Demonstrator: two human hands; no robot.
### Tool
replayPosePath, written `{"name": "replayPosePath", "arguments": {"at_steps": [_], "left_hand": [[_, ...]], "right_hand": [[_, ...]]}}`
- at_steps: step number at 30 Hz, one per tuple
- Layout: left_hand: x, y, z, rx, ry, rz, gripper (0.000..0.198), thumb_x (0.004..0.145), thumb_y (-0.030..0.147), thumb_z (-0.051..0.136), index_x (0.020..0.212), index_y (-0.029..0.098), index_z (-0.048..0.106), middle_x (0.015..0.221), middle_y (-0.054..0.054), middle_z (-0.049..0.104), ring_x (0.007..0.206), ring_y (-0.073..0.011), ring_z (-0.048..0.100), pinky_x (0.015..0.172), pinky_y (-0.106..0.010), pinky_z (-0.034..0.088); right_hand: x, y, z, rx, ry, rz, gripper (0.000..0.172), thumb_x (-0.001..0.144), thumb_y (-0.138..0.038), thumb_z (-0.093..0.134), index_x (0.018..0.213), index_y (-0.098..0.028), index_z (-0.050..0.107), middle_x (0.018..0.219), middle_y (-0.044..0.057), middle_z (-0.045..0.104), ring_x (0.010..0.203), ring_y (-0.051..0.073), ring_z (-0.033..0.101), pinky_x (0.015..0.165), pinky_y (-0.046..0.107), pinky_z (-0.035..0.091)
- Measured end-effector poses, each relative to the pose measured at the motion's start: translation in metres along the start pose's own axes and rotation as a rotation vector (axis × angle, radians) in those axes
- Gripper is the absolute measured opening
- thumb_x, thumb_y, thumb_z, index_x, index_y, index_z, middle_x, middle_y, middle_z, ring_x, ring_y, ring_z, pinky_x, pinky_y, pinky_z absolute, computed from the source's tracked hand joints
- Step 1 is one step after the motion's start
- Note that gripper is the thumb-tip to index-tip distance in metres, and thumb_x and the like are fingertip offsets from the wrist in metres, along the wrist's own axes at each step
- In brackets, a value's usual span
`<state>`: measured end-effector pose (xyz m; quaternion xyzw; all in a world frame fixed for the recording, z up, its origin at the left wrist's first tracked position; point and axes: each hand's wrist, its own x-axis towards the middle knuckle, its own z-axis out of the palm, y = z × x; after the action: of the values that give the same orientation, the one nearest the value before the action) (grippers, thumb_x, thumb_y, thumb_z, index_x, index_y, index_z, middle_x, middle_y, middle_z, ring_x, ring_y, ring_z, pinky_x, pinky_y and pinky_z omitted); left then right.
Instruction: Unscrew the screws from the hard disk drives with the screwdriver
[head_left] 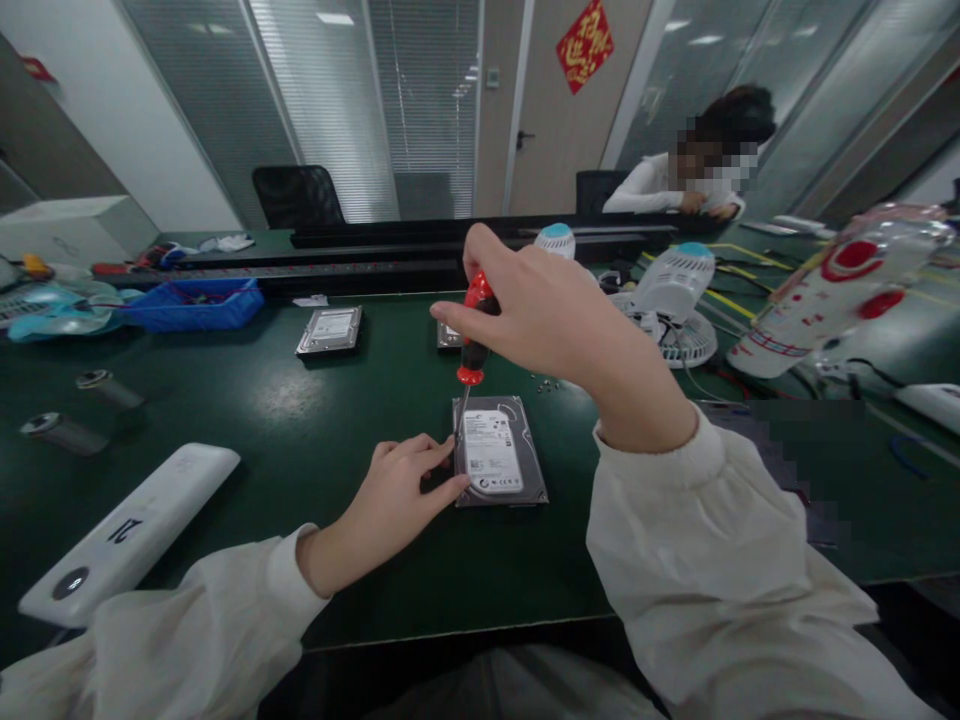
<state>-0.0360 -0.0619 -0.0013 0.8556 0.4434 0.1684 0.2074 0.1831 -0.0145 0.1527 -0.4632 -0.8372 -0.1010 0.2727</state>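
A hard drive (495, 452) with a white label lies flat on the green table in front of me. My right hand (544, 305) is wrapped round the red and black handle of a screwdriver (471, 372), held nearly upright. Its shaft points down to the left side of the drive; I cannot make out a screw under the tip. My left hand (401, 495) grips the drive's left edge, thumb on the lower left of the label and fingers by the shaft. A second hard drive (448, 337) lies partly hidden behind my right hand, with small screws (547, 384) scattered nearby.
Another hard drive (330, 330) lies farther back, near a blue tray (196, 303). A white power bank (135, 530) and metal cylinders (67, 432) are at left. Small fans (675, 285), cables and a clear bottle (832, 290) stand at right. A person (675, 185) sits beyond the table.
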Motion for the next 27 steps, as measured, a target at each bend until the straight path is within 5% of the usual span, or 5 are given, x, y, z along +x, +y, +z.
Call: {"name": "replayPosePath", "arguments": {"at_steps": [12, 17, 20, 23, 27], "left_hand": [[-0.001, -0.002, 0.001, 0.013, 0.014, 0.014, 0.042, 0.108, 0.046, 0.065, 0.142, 0.023, 0.076, 0.118, -0.008, 0.079, 0.103, -0.0286, 0.075, 0.101, -0.051, 0.053], [-0.001, -0.002, 0.001, 0.001, 0.010, 0.011, 0.044, 0.108, 0.045, 0.067, 0.145, 0.022, 0.075, 0.117, -0.008, 0.078, 0.103, -0.0289, 0.075, 0.101, -0.051, 0.053], [0.000, 0.000, -0.001, 0.002, -0.013, 0.000, 0.044, 0.108, 0.044, 0.067, 0.145, 0.021, 0.074, 0.118, -0.009, 0.078, 0.104, -0.0295, 0.074, 0.102, -0.053, 0.052], [0.000, 0.002, -0.002, 0.012, -0.006, -0.002, 0.041, 0.108, 0.044, 0.067, 0.142, 0.023, 0.076, 0.116, -0.008, 0.078, 0.103, -0.0288, 0.075, 0.101, -0.052, 0.053], [0.000, 0.001, 0.000, 0.015, 0.012, 0.016, 0.041, 0.108, 0.045, 0.065, 0.142, 0.024, 0.076, 0.115, -0.008, 0.078, 0.103, -0.0285, 0.074, 0.100, -0.052, 0.053]], "right_hand": [[0.002, -0.006, -0.012, 0.294, -0.111, -0.149, 0.019, 0.091, -0.023, 0.064, 0.109, -0.017, 0.062, 0.098, 0.003, 0.067, 0.081, 0.015, 0.055, 0.070, 0.032, 0.041], [0.005, -0.005, -0.007, 0.314, -0.052, -0.138, 0.028, 0.103, -0.042, 0.065, 0.099, -0.016, 0.073, 0.087, 0.003, 0.071, 0.078, 0.015, 0.059, 0.078, 0.036, 0.047], [0.005, -0.005, -0.007, 0.347, -0.048, -0.148, 0.027, 0.100, -0.032, 0.065, 0.116, -0.014, 0.078, 0.100, 0.006, 0.078, 0.087, 0.018, 0.066, 0.085, 0.037, 0.052], [0.004, -0.007, -0.007, 0.372, -0.104, -0.138, 0.045, 0.096, -0.018, 0.058, 0.139, -0.013, 0.072, 0.116, 0.008, 0.080, 0.096, 0.019, 0.070, 0.091, 0.037, 0.054], [0.004, -0.008, -0.004, 0.350, -0.087, -0.146, 0.045, 0.105, -0.029, 0.055, 0.144, -0.012, 0.068, 0.127, 0.010, 0.077, 0.112, 0.024, 0.071, 0.100, 0.040, 0.053]]}}
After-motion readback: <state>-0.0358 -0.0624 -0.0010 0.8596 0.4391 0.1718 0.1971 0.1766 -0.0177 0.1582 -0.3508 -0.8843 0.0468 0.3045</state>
